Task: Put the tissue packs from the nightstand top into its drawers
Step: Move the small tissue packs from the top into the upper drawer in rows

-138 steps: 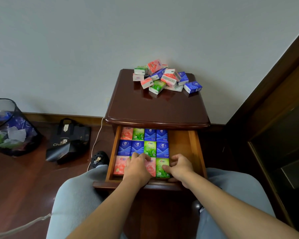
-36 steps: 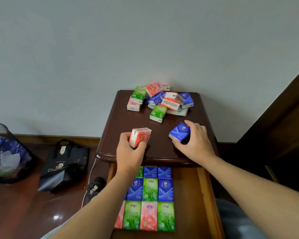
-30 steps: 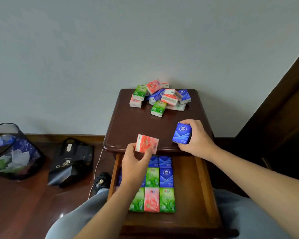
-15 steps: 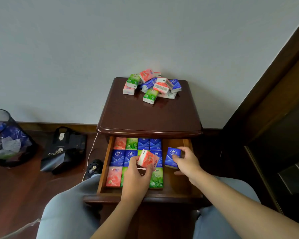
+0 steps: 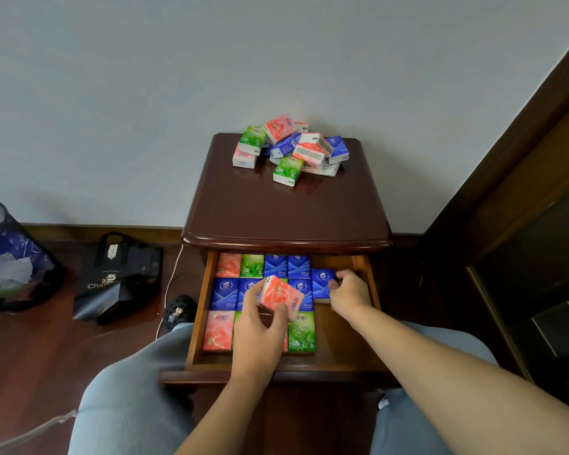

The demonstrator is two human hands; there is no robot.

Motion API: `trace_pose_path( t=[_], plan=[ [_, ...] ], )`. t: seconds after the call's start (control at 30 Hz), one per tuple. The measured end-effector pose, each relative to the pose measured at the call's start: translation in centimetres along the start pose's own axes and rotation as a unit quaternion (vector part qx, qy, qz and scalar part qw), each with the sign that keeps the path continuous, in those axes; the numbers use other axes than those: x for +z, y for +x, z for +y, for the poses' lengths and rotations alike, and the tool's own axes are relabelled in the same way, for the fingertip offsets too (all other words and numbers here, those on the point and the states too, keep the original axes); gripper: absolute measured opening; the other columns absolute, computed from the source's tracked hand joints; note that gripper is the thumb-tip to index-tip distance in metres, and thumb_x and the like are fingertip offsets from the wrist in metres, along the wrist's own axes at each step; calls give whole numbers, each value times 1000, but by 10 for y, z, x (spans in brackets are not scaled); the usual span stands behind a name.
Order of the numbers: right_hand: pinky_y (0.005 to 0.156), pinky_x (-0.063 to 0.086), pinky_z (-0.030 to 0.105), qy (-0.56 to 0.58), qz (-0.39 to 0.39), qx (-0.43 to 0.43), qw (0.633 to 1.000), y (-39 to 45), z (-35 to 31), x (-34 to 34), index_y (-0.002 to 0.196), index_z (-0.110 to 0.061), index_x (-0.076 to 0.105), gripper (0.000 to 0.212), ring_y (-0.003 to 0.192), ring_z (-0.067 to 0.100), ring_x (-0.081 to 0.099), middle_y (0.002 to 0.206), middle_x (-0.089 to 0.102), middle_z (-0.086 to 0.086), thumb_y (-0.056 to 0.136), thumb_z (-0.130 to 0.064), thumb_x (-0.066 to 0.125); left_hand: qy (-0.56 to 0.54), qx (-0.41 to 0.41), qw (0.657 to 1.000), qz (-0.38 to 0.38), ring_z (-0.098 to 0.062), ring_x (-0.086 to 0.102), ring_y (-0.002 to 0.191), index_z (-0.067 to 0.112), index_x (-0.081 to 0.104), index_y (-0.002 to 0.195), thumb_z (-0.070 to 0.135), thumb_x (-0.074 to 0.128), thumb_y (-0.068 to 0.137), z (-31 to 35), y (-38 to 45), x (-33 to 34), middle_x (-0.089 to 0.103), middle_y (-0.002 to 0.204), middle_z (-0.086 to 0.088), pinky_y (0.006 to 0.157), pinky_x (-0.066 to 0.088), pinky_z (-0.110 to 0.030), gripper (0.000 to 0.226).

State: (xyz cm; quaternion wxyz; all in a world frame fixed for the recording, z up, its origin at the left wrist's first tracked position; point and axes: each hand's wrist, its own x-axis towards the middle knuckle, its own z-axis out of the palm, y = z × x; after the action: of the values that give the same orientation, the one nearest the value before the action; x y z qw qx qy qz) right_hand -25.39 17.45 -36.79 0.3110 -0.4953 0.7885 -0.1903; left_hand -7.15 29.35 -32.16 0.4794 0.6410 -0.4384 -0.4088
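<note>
- We had the nightstand's [image 5: 286, 218] top drawer [image 5: 342, 336] pulled out toward us, and a tidy grid of packs [image 5: 225, 295] already lay flat in it: three rows, four across, filling its 9 o'clock side.
- Our left hand [image 5: 260, 326] hovered over the middle of that grid, thumb and fingers pinched around a pink pack [image 5: 281, 297], which was tilted and clear of the packs beneath it, not yet laid down.
- Our right hand [image 5: 350, 292] sat toward the drawer's 3 o'clock side, fingers curled on a blue pack [image 5: 322, 284] that lay just beside the grid's right-hand column, at or very near the drawer floor; we could not tell whether it was fully set down.
- That blue pack looked to us like the start of a fifth column. Bare wood showed at 6 o'clock from it, so we judged there was room for at least one more pack there, likely the pink one.
- Left to do: a loose heap of packs [image 5: 291, 149] sat at the 12 o'clock edge of the nightstand top, against the wall, in green, pink and blue, some stacked on others. We made out roughly ten, though overlaps hid the exact count.
- By our judgement the job was a little past halfway. This drawer could not take the whole heap in a single layer, so another drawer, which we could not see, would probably be needed.
</note>
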Motion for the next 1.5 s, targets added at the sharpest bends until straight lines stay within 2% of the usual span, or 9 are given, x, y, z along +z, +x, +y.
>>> trace_pose_path(
  t=[0.3,0.37,0.43,0.6,0.8,0.97,1.17,1.33,1.5],
  plan=[
    [97,53,35,-78,9,-83,993,-35,-9,-18,136,-19,59,39,126,24,58,132,63,4,100,-33,65,-55,-30,998,24,1,73,88,38,44,116,24,78,92,6,-2,-5,69,106,3,62,60,-20,44],
    [95,54,29,27,-28,-135,990,-58,-9,-20,128,-23,64,29,120,15,62,126,66,-2,100,-31,66,-87,-4,996,8,-3,74,94,37,44,123,16,79,91,9,-4,-7,70,110,7,67,60,-19,52],
    [93,61,35,181,-127,-102,970,-82,-14,-19,120,-27,67,25,112,11,69,123,70,-5,99,-40,68,-93,37,995,-11,-7,74,100,36,45,132,11,77,93,12,-7,-9,68,113,16,71,60,-19,56],
    [94,63,47,384,-283,16,879,-111,-28,-19,123,-23,70,50,108,20,76,117,78,2,85,-53,81,-121,4,991,-56,-19,76,96,34,51,124,20,73,96,18,-12,-8,73,112,-5,72,63,-31,39],
    [75,64,37,382,-221,12,897,-106,-24,-46,121,-14,71,39,98,25,79,110,79,10,87,-28,85,-120,-24,988,-90,-15,72,98,24,62,116,22,66,101,21,-13,0,73,109,-3,86,62,-36,16],
    [81,66,38,386,-203,17,900,-97,-11,-73,119,-10,71,25,99,24,79,105,81,9,95,-14,76,-98,-53,990,-90,-14,74,88,24,66,111,20,68,99,23,-10,12,73,110,-2,75,60,-28,13],
    [77,67,45,358,-118,32,926,-95,-6,-86,118,-16,67,33,88,22,80,111,76,9,89,-11,81,78,123,971,-190,7,52,120,44,51,140,31,82,82,24,-15,32,42,129,32,94,49,-14,66],
    [78,66,37,374,-118,21,920,-98,-2,-97,125,-15,68,38,95,21,79,114,74,11,91,-26,82,85,103,973,-189,2,63,101,31,62,131,29,78,91,29,-10,50,65,115,15,83,53,-14,44],
    [90,64,37,300,-204,-15,932,-93,2,-114,149,-19,56,57,111,22,73,135,65,8,95,-4,70,3,18,971,-240,-6,73,97,46,55,131,32,78,92,27,-8,59,76,106,13,85,62,-29,48]
  ],
)
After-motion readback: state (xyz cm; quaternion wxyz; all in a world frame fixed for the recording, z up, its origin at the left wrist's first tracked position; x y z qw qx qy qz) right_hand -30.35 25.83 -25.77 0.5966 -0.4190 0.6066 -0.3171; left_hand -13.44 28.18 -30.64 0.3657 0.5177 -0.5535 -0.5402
